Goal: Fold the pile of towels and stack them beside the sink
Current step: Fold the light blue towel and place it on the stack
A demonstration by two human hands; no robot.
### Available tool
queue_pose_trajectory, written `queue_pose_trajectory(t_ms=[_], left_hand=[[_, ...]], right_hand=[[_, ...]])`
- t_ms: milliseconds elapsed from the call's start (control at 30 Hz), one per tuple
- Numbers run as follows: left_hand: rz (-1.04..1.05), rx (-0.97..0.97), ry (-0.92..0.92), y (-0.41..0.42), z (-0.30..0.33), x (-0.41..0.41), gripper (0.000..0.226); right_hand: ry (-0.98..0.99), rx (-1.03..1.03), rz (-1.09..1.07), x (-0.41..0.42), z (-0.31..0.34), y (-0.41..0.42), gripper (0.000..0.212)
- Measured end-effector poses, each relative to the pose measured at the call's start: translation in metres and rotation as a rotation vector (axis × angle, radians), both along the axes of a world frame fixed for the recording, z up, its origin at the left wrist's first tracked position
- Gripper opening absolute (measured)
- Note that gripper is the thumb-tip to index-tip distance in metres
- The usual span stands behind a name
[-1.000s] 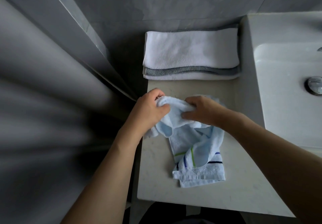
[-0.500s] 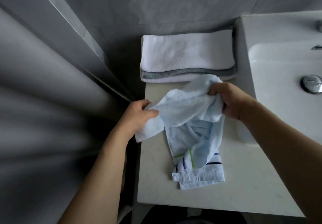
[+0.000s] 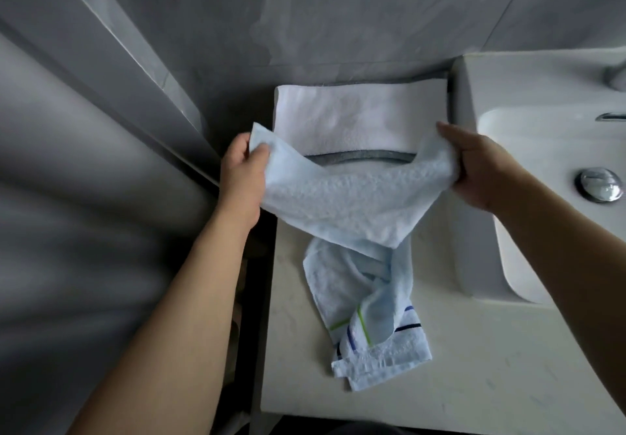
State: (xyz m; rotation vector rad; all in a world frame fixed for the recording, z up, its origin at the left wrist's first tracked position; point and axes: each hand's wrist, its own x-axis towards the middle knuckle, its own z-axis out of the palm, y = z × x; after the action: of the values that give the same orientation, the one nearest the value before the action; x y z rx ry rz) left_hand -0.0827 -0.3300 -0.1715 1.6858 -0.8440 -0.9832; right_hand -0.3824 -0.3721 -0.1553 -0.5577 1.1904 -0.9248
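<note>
Left hand (image 3: pixel 241 170): fingers (image 3: pixel 259 155) pinching the near-left corner of the light blue towel (image 3: pixel 352 204), just left of the folded stack (image 3: pixel 359 119).
Right hand (image 3: pixel 481 170): fingers curled round the opposite corner, bunching the cloth, just right of the stack and hard against the sink (image 3: pixel 542 177).
Towel edge: pulled out between both hands, long axis running left to right, parallel to the stack's front edge and lifted just in front of it.
Towel tail: hanging down from the held edge toward the viewer, crumpled on the table (image 3: pixel 474 367), striped end nearest the body and well short of the stack.
Stack: white towel on top, grey one beneath, sitting at the back of the table against the wall, touching the sink's left side.
Step in hand: spreading, by the look of it; not yet flat, not yet folded.
Key relation: tail lying toward the body from both hands, twisted under the right half, so probably a lift and shake before any fold.
Nearer hand: neither clearly; the right sits over the twisted side.
</note>
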Motion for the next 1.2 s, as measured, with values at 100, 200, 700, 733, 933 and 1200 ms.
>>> queue_pose_trajectory(t_ms=[100, 200, 700, 733, 933, 1200], left_hand=[[-0.066, -0.14, -0.224, -0.029, 0.008, 0.002, 0.022], [-0.104, -0.21, -0.305, -0.057, 0.012, 0.003, 0.023], [-0.005, 0.091, -0.779, -0.172, -0.073, -0.012, 0.029], [-0.017, 0.125, -0.815, -0.176, -0.077, -0.012, 0.029], [-0.019, 0.189, -0.954, -0.189, -0.086, -0.017, 0.031], [0.169, -0.056, -0.577, -0.118, -0.069, -0.009, 0.029]], right_hand=[[0.167, -0.006, 0.165, -0.007, 0.0, -0.021, 0.016], [0.152, 0.138, 0.284, -0.016, 0.005, -0.037, 0.02], [1.244, -0.237, 0.062, 0.006, -0.064, -0.146, 0.031], [1.271, -0.174, 0.077, 0.006, -0.071, -0.149, 0.027], [1.296, 0.015, 0.039, 0.01, -0.093, -0.167, 0.04], [1.144, -0.364, -0.277, 0.036, -0.077, -0.077, 0.055]])
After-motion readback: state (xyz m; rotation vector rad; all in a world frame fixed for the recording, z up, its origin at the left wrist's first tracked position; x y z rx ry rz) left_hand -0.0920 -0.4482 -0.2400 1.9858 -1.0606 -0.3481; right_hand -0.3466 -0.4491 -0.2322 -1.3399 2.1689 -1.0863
